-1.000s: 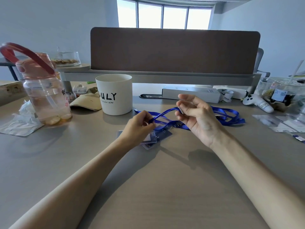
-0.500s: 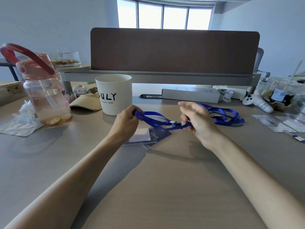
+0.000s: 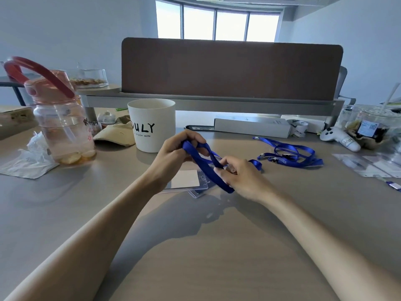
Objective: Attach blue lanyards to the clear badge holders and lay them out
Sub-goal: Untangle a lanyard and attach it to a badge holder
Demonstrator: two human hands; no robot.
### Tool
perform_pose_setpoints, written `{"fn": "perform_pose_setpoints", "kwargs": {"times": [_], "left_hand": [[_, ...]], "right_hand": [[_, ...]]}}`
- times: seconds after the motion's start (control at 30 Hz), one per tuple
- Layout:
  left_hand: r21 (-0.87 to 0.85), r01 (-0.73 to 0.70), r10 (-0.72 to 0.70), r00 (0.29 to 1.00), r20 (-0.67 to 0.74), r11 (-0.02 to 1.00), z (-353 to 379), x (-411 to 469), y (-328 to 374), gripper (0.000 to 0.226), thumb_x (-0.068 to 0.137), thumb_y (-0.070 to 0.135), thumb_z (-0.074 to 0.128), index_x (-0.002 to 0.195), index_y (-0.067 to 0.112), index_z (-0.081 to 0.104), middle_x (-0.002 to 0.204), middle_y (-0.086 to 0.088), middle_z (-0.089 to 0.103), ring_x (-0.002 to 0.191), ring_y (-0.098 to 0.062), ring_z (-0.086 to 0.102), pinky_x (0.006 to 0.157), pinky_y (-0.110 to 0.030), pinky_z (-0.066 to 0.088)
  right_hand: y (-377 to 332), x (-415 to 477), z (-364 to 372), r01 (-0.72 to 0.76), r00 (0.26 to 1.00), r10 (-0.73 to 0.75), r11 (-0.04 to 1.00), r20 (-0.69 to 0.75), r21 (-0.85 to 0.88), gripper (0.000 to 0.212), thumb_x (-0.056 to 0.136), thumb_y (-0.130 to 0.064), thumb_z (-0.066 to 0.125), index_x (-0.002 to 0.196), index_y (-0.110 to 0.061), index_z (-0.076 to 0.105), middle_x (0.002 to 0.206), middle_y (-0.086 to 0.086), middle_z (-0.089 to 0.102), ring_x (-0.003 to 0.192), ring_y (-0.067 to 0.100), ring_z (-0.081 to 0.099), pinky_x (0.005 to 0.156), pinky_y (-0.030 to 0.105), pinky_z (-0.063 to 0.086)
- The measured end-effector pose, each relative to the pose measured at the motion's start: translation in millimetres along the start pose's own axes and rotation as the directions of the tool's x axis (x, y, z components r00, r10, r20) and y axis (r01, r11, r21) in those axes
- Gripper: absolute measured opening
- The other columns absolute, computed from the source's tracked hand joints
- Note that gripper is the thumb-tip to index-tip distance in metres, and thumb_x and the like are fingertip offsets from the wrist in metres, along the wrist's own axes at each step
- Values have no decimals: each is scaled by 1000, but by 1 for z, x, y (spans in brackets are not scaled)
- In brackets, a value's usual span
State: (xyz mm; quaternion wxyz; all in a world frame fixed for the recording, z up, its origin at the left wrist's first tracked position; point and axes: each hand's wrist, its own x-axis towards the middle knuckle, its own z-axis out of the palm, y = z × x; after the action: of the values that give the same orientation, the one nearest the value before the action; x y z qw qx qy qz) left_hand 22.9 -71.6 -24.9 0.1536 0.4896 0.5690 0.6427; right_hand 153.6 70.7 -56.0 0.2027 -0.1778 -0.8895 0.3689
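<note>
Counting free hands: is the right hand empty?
No, the right hand pinches the blue lanyard that the left hand also grips.

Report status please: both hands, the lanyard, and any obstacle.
Left hand and right hand both grip one blue lanyard, over the badge holders. White cup close behind left hand.

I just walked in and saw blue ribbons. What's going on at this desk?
A person is working on one blue lanyard with both hands. The left hand grips its loop, and the right hand pinches the other end just above the clear badge holders lying on the table. Whether it is clipped on I cannot tell. More lanyards lie in a heap to the right.
</note>
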Motion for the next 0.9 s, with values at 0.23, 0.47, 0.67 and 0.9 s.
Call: {"fn": "perform_pose_setpoints", "kwargs": {"times": [0.23,0.47,0.67,0.9], "left_hand": [[-40,48,-52,994,-93,998,-6,4,-3,39,92,-13,29,89,12,59,82,-8,64,78,-18,63,71,-32,55],[-317,267,-342,915,-213,910,-24,12,-4,32,98,0,28,96,13,58,52,0,41,48,-12,42,53,-25,48],[-321,318,-389,902,-186,892,-63,17,21,29,98,3,38,98,12,64,64,-4,53,54,-15,50,51,-22,47],[18,417,-392,869,-302,909,-124,46,57,13,93,12,56,85,11,66,63,1,58,48,-9,57,48,-22,50]], "right_hand": [[-3,0,1,-6,983,13,999,-181,37,15,100,-26,50,95,-16,60,69,-3,62,61,7,56,53,11,42],[-23,14,1,-155,965,256,730,-56,666,14,104,-10,37,106,-13,51,78,-1,54,49,7,40,46,21,30],[-53,51,-1,-184,964,265,747,-31,639,12,102,-11,44,97,-15,54,78,0,52,56,8,40,49,20,35],[-101,137,5,-153,969,238,794,-69,588,15,95,-3,47,88,-13,56,73,4,48,50,10,37,40,19,29]]}}
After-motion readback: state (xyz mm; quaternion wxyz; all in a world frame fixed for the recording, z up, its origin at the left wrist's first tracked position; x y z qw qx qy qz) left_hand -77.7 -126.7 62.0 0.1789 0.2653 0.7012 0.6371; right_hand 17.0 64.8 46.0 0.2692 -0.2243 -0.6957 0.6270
